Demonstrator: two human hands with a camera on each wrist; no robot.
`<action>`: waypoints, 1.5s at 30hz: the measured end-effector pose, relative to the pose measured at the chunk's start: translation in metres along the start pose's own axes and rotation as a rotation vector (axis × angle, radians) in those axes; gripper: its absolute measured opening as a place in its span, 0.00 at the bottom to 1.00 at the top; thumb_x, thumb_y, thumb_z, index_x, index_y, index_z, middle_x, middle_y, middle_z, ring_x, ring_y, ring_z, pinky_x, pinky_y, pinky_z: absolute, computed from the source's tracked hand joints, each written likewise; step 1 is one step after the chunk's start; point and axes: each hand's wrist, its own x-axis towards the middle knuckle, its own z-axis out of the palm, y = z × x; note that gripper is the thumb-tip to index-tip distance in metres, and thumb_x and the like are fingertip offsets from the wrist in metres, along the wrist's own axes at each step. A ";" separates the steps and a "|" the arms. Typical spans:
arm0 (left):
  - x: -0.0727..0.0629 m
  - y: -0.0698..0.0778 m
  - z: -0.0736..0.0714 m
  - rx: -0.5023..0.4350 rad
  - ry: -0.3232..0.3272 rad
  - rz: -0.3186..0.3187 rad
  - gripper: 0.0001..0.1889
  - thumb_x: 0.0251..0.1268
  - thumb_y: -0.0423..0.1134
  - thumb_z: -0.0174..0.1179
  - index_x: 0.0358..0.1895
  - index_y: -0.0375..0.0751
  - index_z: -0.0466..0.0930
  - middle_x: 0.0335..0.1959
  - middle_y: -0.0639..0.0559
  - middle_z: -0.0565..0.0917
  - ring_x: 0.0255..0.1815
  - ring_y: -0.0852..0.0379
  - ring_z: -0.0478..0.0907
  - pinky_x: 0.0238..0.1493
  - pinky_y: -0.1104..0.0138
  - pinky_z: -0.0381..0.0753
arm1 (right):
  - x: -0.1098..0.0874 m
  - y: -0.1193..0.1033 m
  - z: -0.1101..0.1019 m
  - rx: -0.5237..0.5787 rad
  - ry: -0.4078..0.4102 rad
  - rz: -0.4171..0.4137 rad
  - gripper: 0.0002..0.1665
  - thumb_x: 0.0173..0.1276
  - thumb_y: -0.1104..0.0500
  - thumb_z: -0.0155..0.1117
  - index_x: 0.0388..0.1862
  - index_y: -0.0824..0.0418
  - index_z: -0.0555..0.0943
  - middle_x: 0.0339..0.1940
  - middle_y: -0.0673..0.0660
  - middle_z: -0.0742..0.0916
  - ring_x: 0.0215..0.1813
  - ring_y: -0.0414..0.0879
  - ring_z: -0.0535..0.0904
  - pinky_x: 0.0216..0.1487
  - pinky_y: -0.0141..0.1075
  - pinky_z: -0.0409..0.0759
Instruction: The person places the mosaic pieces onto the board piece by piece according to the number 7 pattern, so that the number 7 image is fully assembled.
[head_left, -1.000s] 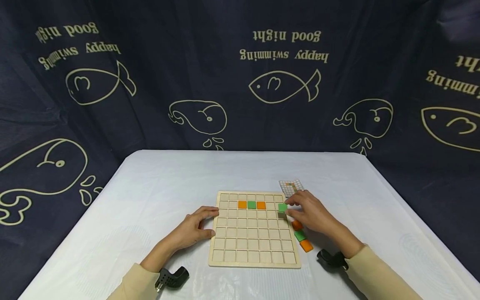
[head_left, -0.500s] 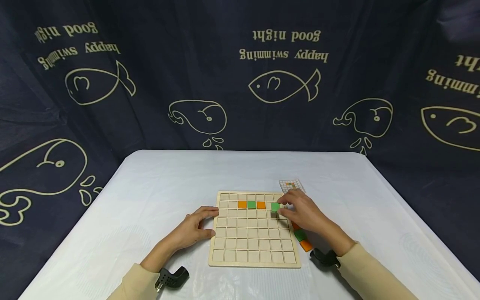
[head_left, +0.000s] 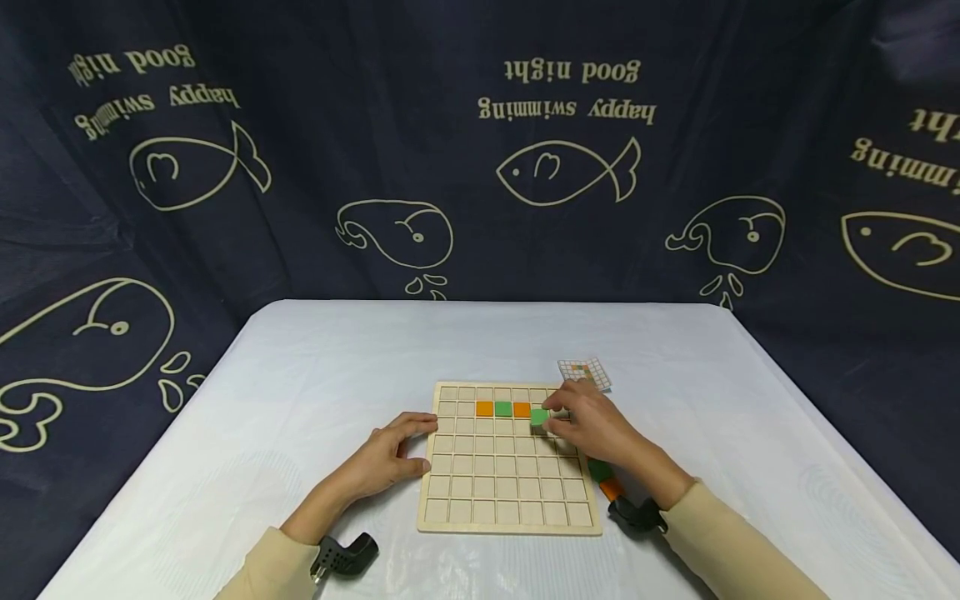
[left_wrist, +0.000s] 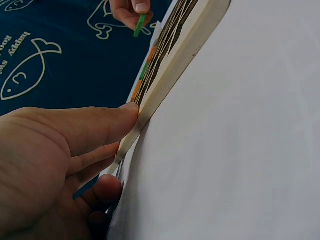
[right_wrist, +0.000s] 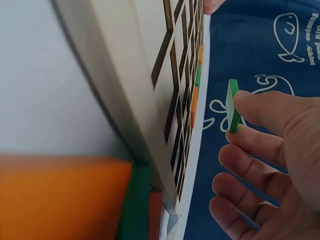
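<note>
Tile (head_left: 538, 417), green, is hovering above grid board (head_left: 496, 465), just right of orange end tile (head_left: 522, 409); right hand (head_left: 592, 419), nearer, is pinching the green one; left hand (head_left: 381, 458), spread, is touching board's left edge.

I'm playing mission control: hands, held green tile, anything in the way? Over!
Right hand pinches green tile above board. Left hand touches board's edge. No obstruction visible.

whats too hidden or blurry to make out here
Head: near-left corner of the printed card, hidden by the right hand; its squares too small to count.
Right wrist: nearest orange tile, blurred, cut off by the left and bottom edges.
Left wrist: part of the right hand, cut off by the top edge.
</note>
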 end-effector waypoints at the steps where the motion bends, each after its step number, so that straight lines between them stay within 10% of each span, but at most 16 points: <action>1: 0.000 0.000 0.000 0.004 -0.001 0.003 0.29 0.55 0.38 0.66 0.63 0.40 0.72 0.68 0.51 0.68 0.55 0.55 0.68 0.66 0.37 0.42 | 0.000 0.000 0.001 -0.005 -0.004 -0.003 0.12 0.60 0.54 0.67 0.42 0.57 0.83 0.39 0.49 0.82 0.41 0.42 0.71 0.39 0.36 0.73; 13: 0.000 0.000 -0.001 -0.004 -0.006 0.002 0.29 0.56 0.38 0.66 0.63 0.40 0.72 0.68 0.50 0.68 0.43 0.59 0.70 0.65 0.33 0.38 | 0.006 -0.006 0.004 -0.030 0.000 -0.038 0.12 0.60 0.54 0.67 0.42 0.57 0.83 0.36 0.49 0.81 0.38 0.40 0.69 0.38 0.34 0.71; 19: 0.000 0.001 0.000 -0.012 -0.004 -0.014 0.29 0.56 0.37 0.66 0.63 0.39 0.72 0.68 0.52 0.68 0.72 0.47 0.58 0.66 0.33 0.35 | 0.009 -0.008 0.006 -0.024 0.008 -0.042 0.13 0.60 0.53 0.68 0.43 0.57 0.83 0.37 0.49 0.81 0.38 0.40 0.69 0.41 0.37 0.73; 26: 0.000 0.001 0.000 0.003 -0.005 0.004 0.29 0.56 0.37 0.66 0.63 0.39 0.71 0.68 0.51 0.68 0.55 0.52 0.66 0.66 0.35 0.40 | 0.013 -0.010 0.009 -0.035 0.008 -0.048 0.13 0.60 0.53 0.68 0.42 0.57 0.83 0.36 0.48 0.81 0.37 0.39 0.68 0.37 0.33 0.71; 35: 0.000 0.002 0.000 -0.014 -0.009 -0.011 0.29 0.56 0.36 0.66 0.64 0.39 0.71 0.68 0.51 0.68 0.73 0.46 0.57 0.65 0.31 0.33 | 0.017 -0.013 0.010 -0.028 -0.042 -0.012 0.14 0.60 0.53 0.67 0.43 0.57 0.84 0.37 0.50 0.82 0.38 0.40 0.70 0.40 0.36 0.72; 45: 0.000 0.002 0.000 0.004 -0.003 -0.001 0.30 0.55 0.36 0.66 0.63 0.39 0.71 0.68 0.51 0.68 0.69 0.48 0.61 0.65 0.32 0.37 | 0.017 -0.012 0.012 -0.039 -0.082 0.013 0.14 0.60 0.53 0.68 0.43 0.57 0.84 0.35 0.50 0.81 0.36 0.41 0.71 0.45 0.40 0.74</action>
